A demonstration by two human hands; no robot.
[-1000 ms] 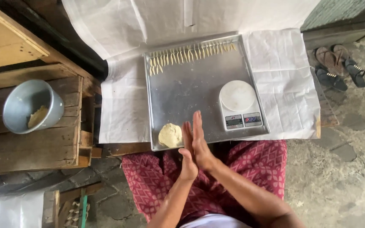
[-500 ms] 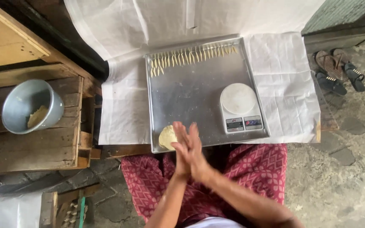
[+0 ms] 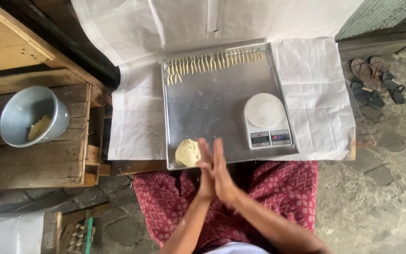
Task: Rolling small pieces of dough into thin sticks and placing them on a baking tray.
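1. The left hand (image 3: 206, 173) and the right hand (image 3: 222, 176) are pressed flat together, palm against palm, fingers straight and pointing away from the body; whether anything lies between the palms cannot be told.
2. The joined hands hover at the near edge of a shiny rectangular metal tray (image 3: 212, 108), whose surface is dull-polished and scuffed.
3. A pale, soft, rounded lump of dough (image 3: 187, 153) sits in the tray's near left corner, just beside the left hand's fingers.
4. Along the tray's far edge runs a row of thin tapered dough sticks (image 3: 212, 61), pale yellow, laid side by side.
5. A white kitchen scale (image 3: 265, 120) with a round smooth platform and a small display stands on the right half of the tray.
6. The tray rests on creased white paper (image 3: 316, 94) spread over a low table.
7. To the left, a grey-blue round bowl (image 3: 31, 115) with some dough inside sits on a rough wooden crate (image 3: 38, 160).
8. A red patterned cloth (image 3: 283, 193) covers the person's lap below the hands.
9. A pair of dark sandals (image 3: 374, 80) lies on the stony ground at right.
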